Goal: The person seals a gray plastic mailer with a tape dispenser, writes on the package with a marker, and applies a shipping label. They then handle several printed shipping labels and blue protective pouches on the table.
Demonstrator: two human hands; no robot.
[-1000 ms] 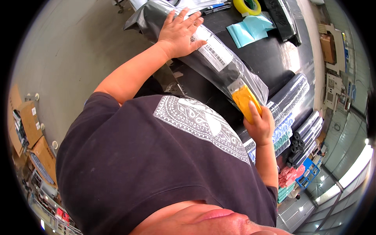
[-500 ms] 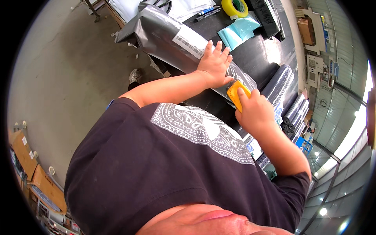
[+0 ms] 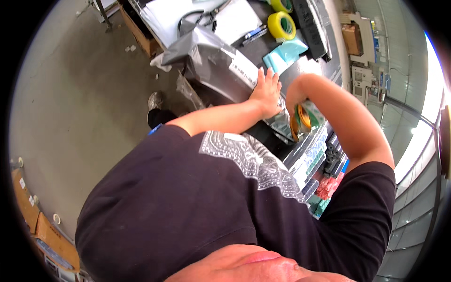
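Note:
A grey plastic mailing bag (image 3: 211,66) with a white barcode label (image 3: 243,70) lies slantwise on the black table. My left hand (image 3: 268,94) rests on its right part, fingers spread and stretched out, just beside the label. Close by on the right, my right hand (image 3: 297,92) is bent down at the wrist and closed on a tape dispenser (image 3: 302,120) with an orange ring and green parts. Most of those fingers are hidden behind the wrist. Under the dispenser, the bag's right end is partly covered.
Beyond the bag lie black-handled scissors (image 3: 199,21), white sheets (image 3: 237,21), pens (image 3: 253,35), a yellow tape roll (image 3: 281,26) and a light-blue packet (image 3: 285,54). A black box (image 3: 309,30) stands at the far edge. Dark wrapped rolls (image 3: 332,160) are at the right.
My right hand has turned over with the dispenser, wrist now raised and bent downward. My left hand stays spread on the bag. Scissors and a second tape roll show more as the view shifts.

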